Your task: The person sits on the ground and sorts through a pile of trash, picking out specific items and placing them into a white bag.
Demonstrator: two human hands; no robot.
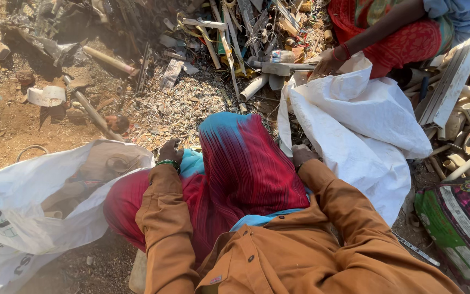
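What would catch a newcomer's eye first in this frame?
The red and blue pleated cloth over the person's lap fills the centre, with the left hand and right hand resting at its edges. White sacks flank it: an open one lower left, another at right, where a co-worker's hand grips its rim beside the scrap pile.

Lighting: hard daylight, warm and bright, falling from my upper right. Glare: the white sack beside me bleaches out on its top folds. Shadows: deep and sharp-edged across the scrap pile ahead. Focus: crisp mid-frame; my brown sleeves soften slightly near the bottom edge. Distortion: wide-angle bowing at the corners.
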